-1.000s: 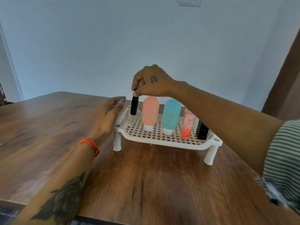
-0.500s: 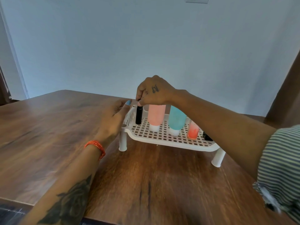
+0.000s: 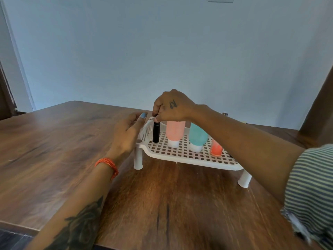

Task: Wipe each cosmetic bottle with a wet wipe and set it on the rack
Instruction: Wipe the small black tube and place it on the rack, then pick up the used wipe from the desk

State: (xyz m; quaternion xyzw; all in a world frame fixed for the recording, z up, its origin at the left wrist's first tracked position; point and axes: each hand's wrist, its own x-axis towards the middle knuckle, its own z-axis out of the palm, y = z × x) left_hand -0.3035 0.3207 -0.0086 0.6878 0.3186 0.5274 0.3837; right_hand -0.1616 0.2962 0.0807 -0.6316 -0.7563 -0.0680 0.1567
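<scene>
A white lattice rack (image 3: 187, 156) on short legs stands on the wooden table (image 3: 54, 150). My right hand (image 3: 171, 107) pinches the top of a slim black tube (image 3: 156, 132), which stands upright on the rack's left end. To its right stand a pink bottle (image 3: 175, 133), a teal bottle (image 3: 197, 137) and a small orange-red bottle (image 3: 216, 148), partly hidden by my right forearm. My left hand (image 3: 126, 134) hovers beside the rack's left edge with fingers apart, holding nothing. No wet wipe is visible.
A pale blue wall stands behind the table. A dark wooden post rises at the far right (image 3: 319, 105). The table's near edge runs along the bottom left (image 3: 18, 227).
The black tube has been lowered onto the rack's left end by my right hand. The camera has tilted, so the rack appears lower in view. My left hand stays beside the rack.
</scene>
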